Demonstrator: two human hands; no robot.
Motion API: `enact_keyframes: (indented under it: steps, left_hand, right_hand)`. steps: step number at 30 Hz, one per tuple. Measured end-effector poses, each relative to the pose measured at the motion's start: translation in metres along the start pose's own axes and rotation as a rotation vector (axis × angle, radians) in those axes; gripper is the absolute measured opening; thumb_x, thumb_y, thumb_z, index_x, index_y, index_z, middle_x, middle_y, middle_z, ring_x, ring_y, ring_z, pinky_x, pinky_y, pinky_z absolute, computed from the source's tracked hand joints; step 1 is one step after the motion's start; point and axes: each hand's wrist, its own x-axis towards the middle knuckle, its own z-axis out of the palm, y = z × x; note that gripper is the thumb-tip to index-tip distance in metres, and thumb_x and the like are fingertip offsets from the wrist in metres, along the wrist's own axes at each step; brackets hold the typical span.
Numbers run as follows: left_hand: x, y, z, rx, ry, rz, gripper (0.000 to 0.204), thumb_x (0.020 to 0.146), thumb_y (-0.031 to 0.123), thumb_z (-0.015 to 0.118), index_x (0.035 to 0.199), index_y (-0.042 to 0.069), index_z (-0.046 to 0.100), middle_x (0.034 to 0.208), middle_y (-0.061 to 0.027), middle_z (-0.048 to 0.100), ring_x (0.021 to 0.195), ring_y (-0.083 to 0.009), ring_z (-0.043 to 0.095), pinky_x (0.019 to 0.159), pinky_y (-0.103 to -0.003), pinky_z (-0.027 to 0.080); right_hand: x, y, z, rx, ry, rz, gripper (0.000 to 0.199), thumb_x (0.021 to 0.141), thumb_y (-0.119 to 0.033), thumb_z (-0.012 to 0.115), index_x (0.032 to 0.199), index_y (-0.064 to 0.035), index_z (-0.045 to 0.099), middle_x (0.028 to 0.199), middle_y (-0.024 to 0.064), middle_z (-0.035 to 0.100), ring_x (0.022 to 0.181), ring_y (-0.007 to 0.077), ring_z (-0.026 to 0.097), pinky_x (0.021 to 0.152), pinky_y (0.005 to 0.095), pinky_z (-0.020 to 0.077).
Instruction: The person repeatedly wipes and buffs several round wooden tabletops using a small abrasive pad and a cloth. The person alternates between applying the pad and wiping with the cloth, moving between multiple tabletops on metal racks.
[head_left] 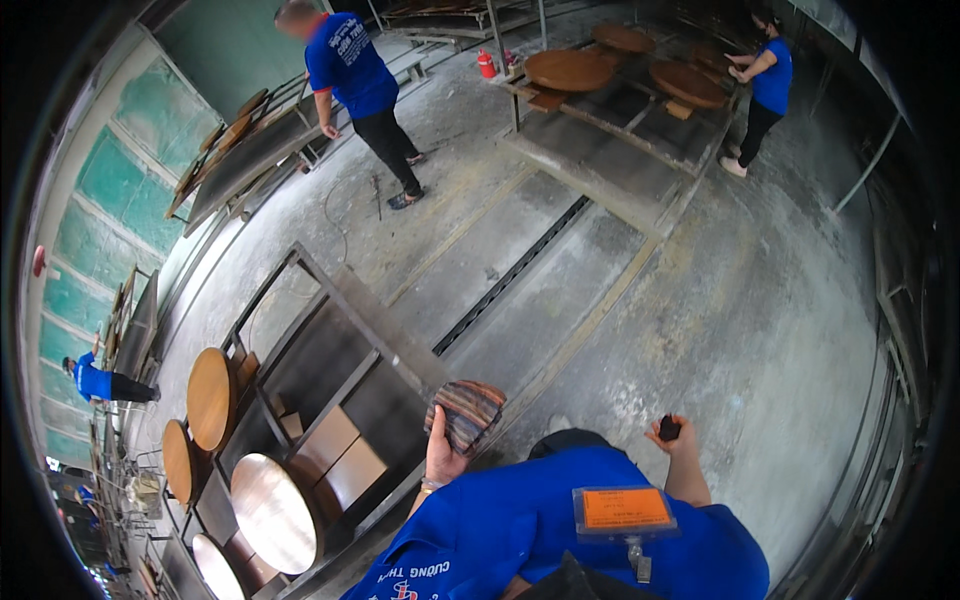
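**Person holding a striped cloth and a small dark block beside a rack of round tabletops**

The left hand [440, 455] is gripping a bunched striped cloth [467, 412], lifting it chest-high. The right hand [678, 440] is pinching a small dark block [669, 428] between fingertips. Round wooden tabletops [272, 510] are lying flat on a metal rack [345, 300] just left, faces up and reachable.

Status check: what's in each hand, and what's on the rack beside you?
Left hand gripping striped cloth pad. Right hand closed on small dark block. Round wooden tabletops lying on metal rack, lower left. Nothing between hands and rack.
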Motion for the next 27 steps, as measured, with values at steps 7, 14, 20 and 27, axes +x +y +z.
enact_keyframes:
  steps: [7,14,20,27]
  left_hand:
    - [0.08,0.009,0.061,-0.154,0.139,-0.01,0.041,0.109,0.046,0.062,0.136,0.015,0.066,0.131,-0.0044,0.074,0.12,-0.0246,0.072,0.1,-0.045,0.058]
    - [0.147,0.0,0.055,-0.245,0.175,0.095,0.044,0.109,0.045,0.062,0.14,0.014,0.062,0.137,-0.0068,0.071,0.124,-0.027,0.07,0.107,-0.047,0.056]
    - [0.248,0.044,0.04,-0.394,0.177,0.139,0.047,0.109,0.046,0.062,0.142,0.014,0.062,0.139,-0.0079,0.071,0.125,-0.028,0.068,0.109,-0.047,0.055]
    - [0.377,0.182,0.077,-0.368,0.157,0.25,0.048,0.109,0.044,0.062,0.144,0.011,0.06,0.141,-0.0087,0.069,0.128,-0.0271,0.067,0.112,-0.046,0.054]
  right_hand:
    - [0.041,-0.038,0.046,-0.163,0.174,-0.02,0.028,0.095,-0.023,0.054,0.111,-0.0007,0.06,0.105,0.0202,0.062,0.097,0.0423,0.064,0.099,0.0725,0.054]
    - [0.063,-0.006,0.182,-0.394,0.002,-0.082,0.03,0.098,-0.023,0.053,0.114,0.0024,0.056,0.105,0.022,0.061,0.091,0.042,0.065,0.092,0.0728,0.0574]
    - [0.139,-0.028,0.317,-0.578,-0.249,0.04,0.022,0.103,-0.015,0.06,0.114,0.0034,0.057,0.103,0.0229,0.063,0.083,0.0419,0.068,0.078,0.0642,0.0629]
    - [0.173,-0.05,0.487,-1.144,-0.537,-0.459,0.017,0.1,-0.014,0.063,0.111,-0.0002,0.06,0.089,0.0178,0.063,0.072,0.0373,0.065,0.072,0.0597,0.0627]
